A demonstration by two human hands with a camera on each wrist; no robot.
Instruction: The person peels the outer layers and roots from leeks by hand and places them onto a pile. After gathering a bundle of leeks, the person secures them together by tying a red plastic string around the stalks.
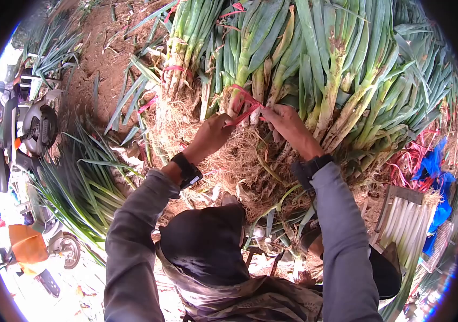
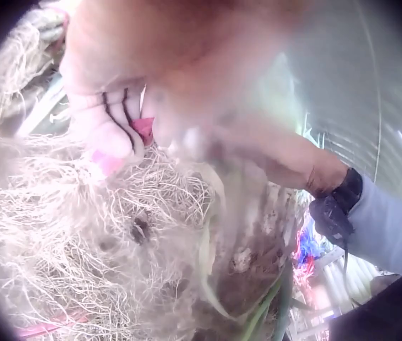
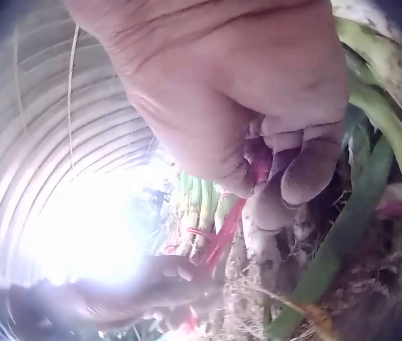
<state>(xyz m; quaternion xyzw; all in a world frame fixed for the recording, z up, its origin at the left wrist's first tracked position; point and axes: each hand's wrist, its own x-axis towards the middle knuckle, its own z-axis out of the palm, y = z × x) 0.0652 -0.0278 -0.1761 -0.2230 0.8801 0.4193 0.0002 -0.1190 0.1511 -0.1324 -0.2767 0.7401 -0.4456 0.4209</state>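
Observation:
In the head view, my left hand (image 1: 211, 137) and right hand (image 1: 290, 126) pinch a red plastic strip (image 1: 247, 111) between them. The strip runs around the lower stalks of a bunch of green onions (image 1: 264, 43), just above the roots (image 1: 245, 153). In the right wrist view, the strip (image 3: 224, 234) leads taut from between the curled thumb and fingers of my right hand (image 3: 251, 106). The left wrist view has my left hand (image 2: 165, 64) blurred and close, with a bit of red strip (image 2: 143, 131) by its curled fingers.
More tied green onions (image 1: 180, 48) stand at left, and a large pile (image 1: 422, 70) spreads right. Loose green onions (image 1: 89, 188) lie at lower left, near a parked motorcycle (image 1: 38, 126). Red strips (image 1: 409, 163) and blue plastic (image 1: 441, 188) lie at right beside white stalks (image 1: 403, 225).

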